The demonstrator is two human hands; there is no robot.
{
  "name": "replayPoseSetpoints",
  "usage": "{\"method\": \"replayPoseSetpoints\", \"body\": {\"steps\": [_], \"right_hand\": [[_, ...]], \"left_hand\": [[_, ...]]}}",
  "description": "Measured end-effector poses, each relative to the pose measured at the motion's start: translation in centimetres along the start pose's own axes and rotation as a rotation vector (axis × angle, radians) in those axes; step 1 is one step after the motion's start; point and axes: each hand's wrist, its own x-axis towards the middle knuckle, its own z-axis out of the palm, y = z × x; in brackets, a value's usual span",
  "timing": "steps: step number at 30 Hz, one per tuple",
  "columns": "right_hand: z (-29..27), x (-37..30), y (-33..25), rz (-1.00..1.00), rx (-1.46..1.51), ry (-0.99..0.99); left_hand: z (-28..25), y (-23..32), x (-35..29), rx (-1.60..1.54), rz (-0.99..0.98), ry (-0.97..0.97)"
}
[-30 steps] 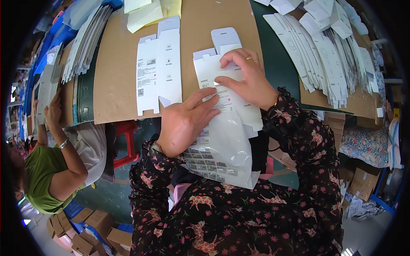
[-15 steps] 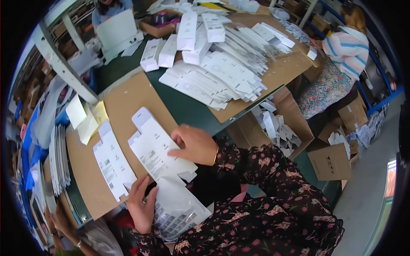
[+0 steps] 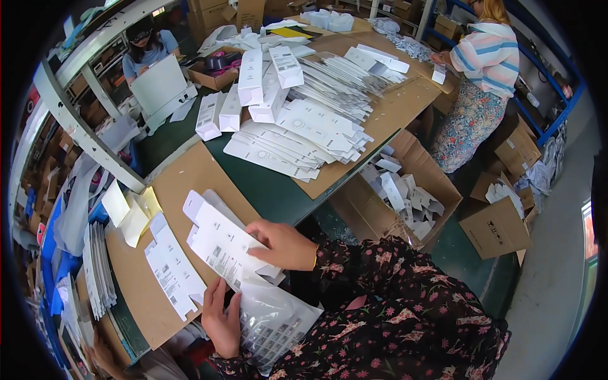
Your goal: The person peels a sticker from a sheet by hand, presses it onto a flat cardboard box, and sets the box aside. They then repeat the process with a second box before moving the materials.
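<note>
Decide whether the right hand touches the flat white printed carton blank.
Touching: the head view shows the right hand pressed flat on the flat white printed carton blank.
</note>
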Motion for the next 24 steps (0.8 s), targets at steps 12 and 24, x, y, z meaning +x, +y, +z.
{"method": "replayPoseSetpoints", "body": {"steps": [12,24], "right_hand": [[0.9,4.7,-4.8,-0.036,0.258,-0.115],[1.5,-1.0,-4.0,-0.242,0.17,-0.381]], "left_hand": [[-1.8,2.5,-3.7,-0.134,-0.122,0.035],[-5.0,0.8,-3.5,-0.162,-0.187,0.094]]}}
